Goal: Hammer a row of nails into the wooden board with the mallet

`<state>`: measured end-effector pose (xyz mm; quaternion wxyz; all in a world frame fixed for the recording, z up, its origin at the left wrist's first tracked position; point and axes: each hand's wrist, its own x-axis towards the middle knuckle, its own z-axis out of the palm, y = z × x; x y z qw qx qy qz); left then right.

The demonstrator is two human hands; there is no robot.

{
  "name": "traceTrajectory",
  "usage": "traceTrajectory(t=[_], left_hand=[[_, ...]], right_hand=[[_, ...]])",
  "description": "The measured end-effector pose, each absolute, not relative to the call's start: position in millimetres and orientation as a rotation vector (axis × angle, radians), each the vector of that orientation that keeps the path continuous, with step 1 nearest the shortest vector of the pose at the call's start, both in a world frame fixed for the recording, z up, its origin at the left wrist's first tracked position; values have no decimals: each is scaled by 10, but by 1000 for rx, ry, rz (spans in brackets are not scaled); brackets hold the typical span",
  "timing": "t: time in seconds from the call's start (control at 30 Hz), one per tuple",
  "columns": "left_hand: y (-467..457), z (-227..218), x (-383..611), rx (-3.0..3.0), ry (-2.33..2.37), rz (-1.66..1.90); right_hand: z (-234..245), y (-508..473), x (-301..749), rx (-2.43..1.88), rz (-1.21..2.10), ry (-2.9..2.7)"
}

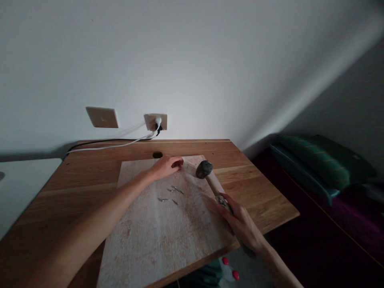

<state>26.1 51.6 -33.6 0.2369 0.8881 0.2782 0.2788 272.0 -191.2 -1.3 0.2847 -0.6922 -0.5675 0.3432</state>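
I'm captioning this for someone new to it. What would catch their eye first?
The hammer draws the eye: the right hand grips its handle, and its dark head hangs over the far part of the pale board on the wooden table. Just left of the head, the left hand rests on the board, fingers bunched; whether they pinch anything is unclear. A few loose nails lie between the hands.

Wooden desk [75, 180] fills lower left to centre of frame, against the wall. Pale worn board [156, 232] lies flat on it, centre, reaching near edge. White cable [120, 145] and black cable [99, 141] along back edge. Round grommet hole [157, 155] just behind board.
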Motion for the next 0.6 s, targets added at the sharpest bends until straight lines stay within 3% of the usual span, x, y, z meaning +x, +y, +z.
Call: traceTrajectory(t=[0.2, 0.6], left_hand=[[563, -364, 254, 2237, 756, 763], [604, -350, 217, 2148, 767, 800]], right_hand=[[175, -1680, 2479, -1733, 978, -1489], [114, -1607, 2390, -1723, 1032, -1547]])
